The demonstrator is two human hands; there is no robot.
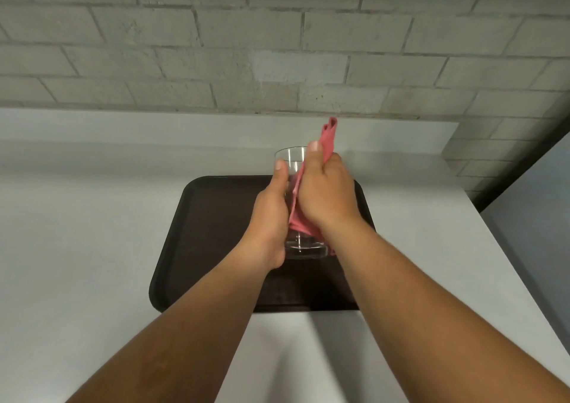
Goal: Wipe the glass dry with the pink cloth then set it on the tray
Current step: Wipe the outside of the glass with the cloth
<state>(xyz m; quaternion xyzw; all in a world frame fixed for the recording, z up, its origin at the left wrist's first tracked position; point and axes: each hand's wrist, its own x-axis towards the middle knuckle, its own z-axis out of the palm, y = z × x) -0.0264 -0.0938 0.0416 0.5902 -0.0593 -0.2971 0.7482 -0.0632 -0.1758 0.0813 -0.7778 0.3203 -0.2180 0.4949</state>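
A clear drinking glass (pixel 293 157) is held upright in the air above the dark brown tray (pixel 203 242). My left hand (pixel 271 214) grips its left side, thumb near the rim. My right hand (pixel 327 190) holds the pink cloth (pixel 328 134) wrapped against the glass's right side. One end of the cloth sticks up past the rim and the rest hangs down between my hands. The thick base of the glass shows below my hands.
The tray lies on a white counter (pixel 77 217) that runs to a grey block wall (pixel 277 48). The counter's right edge (pixel 481 217) drops off beside a dark gap at the far right.
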